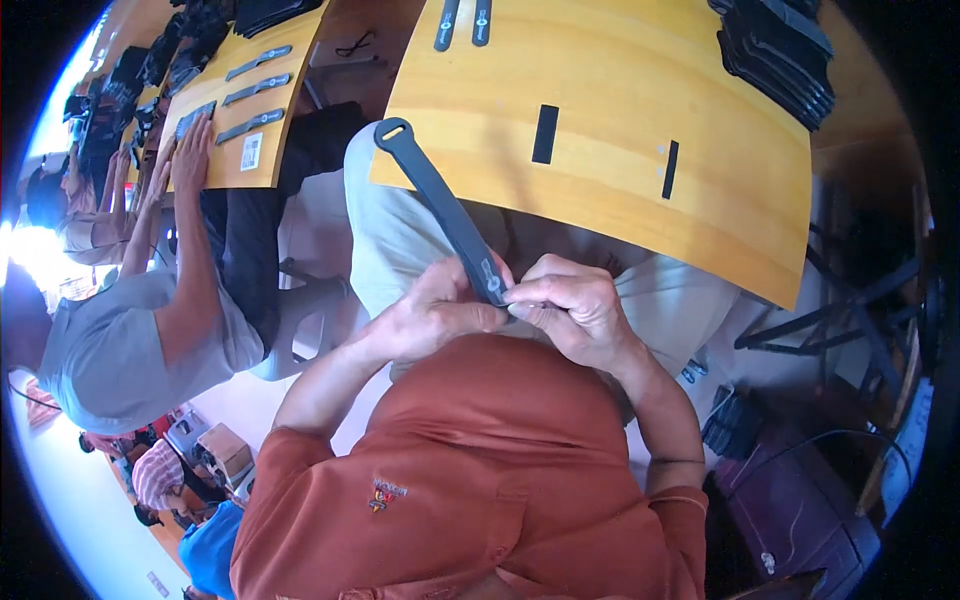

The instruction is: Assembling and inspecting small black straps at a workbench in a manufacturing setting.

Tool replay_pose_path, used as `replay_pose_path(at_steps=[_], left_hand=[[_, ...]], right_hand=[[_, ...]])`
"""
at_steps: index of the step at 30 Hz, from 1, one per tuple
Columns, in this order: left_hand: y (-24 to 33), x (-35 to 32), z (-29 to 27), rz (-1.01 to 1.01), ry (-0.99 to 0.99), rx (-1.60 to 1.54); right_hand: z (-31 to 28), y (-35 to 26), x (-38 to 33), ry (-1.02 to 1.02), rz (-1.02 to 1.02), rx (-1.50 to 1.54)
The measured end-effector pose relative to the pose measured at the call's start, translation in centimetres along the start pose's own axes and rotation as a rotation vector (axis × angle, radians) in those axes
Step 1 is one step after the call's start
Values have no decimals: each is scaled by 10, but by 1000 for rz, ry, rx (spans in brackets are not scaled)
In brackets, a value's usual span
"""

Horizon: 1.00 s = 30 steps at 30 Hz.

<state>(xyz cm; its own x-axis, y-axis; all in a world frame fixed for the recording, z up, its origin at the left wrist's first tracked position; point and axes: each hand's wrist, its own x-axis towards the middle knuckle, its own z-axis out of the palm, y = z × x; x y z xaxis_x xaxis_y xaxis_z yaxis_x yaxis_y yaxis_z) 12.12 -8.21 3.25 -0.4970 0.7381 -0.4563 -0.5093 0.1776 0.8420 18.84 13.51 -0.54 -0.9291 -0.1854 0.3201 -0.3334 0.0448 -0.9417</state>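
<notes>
Left hand [432, 312]: we've got it pinched shut on the near end of the strap, fingertips meeting the right hand's.
Right hand [572, 308]: also closed, gripping that same end just beside the left.
Strap [432, 190]: long and dark, running up and away from both hands, its looped tip over the table edge.
Table [620, 190]: yellow wood, just beyond the hands, with 2 small black strips [545, 133] lying flat.
Stack of dark pieces [780, 55]: far right of the hands.
Neighbour's hand [190, 155]: well off to our left, flat on another table.
</notes>
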Motion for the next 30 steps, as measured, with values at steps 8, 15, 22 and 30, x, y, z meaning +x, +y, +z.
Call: replay_pose_path(at_steps=[8,15,22,30], left_hand=[[19,-8,4,-57,-21,142],[-13,-15,5,128,-3,44],[-15,-33,-8,-3,22,128],[-5,-49,-18,25,144,128]], right_hand=[[-6,-16,14,146,-3,-14],[14,-35,17,18,-44,127],[-66,-49,62,592,235,-15],[-122,-45,138,854,-84,-254]])
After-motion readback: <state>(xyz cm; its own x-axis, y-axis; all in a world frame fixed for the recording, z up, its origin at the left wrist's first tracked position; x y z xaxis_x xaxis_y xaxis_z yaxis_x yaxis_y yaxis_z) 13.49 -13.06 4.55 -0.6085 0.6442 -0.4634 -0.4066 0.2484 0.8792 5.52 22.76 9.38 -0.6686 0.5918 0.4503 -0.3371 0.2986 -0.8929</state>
